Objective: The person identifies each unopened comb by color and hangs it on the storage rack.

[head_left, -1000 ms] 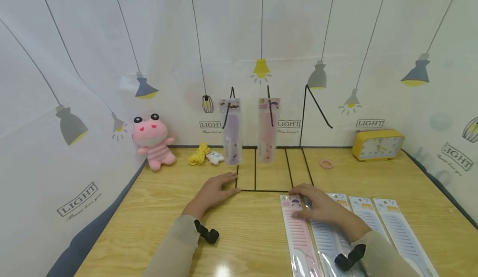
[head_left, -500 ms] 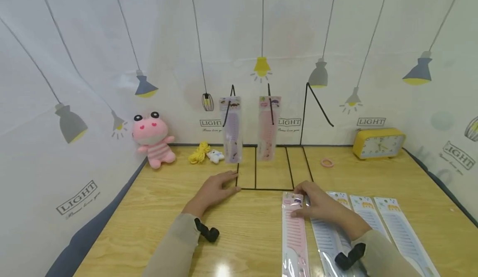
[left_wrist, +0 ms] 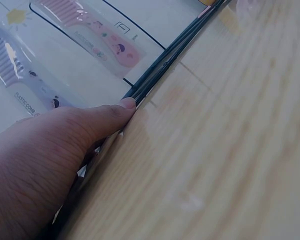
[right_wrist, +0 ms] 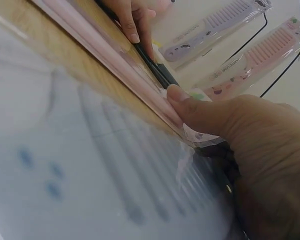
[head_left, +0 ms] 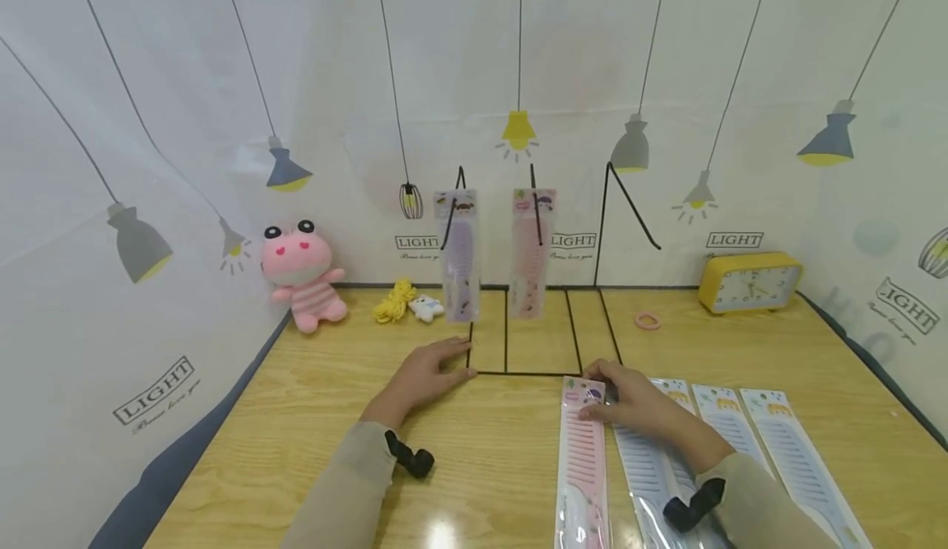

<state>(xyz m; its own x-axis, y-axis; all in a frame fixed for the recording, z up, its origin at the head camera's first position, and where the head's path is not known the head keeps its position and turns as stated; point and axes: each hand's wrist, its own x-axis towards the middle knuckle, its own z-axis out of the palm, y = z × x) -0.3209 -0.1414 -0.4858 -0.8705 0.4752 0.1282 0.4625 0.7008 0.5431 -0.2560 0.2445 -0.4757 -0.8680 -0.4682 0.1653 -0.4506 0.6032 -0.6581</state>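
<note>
**Pink comb packet (head_left: pixel 583 467), pinched at its printed end, before a black rack (head_left: pixel 529 374)**

Location: the worktop (head_left: pixel 489 458), printed end just in front of the rack's right front corner, handle end toward the person; whether it rests flat along its whole length, cannot tell.

Right hand (head_left: pixel 640 407): gripping the packet at the right edge of its printed end, thumb on the near side, other fingers partly hidden.

Left hand (head_left: pixel 425 378): fingers loosely extended, resting against the rack's left front corner; nothing lifted.

Handling notes (judged): the step in hand appears to be taking up the packet. Best kept to a light pinch beside the printed end, so the film neither creases nor slips; raise that end first, keeping clear of the pale blue packets (head_left: pixel 806 471) to the right. Steady pressure from the left hand should stop the light wire frame from shifting if bumped.

Containers: clear film packets, one comb visible in each. Held: pink comb. Hung on the rack: lilac packet (head_left: pixel 461 261), lilac comb; beside it, rosy packet (head_left: pixel 529 261), pink comb. Lying on the worktop: pale blue packets, blue combs, some partly covered by the right hand, exact count unclear
</note>
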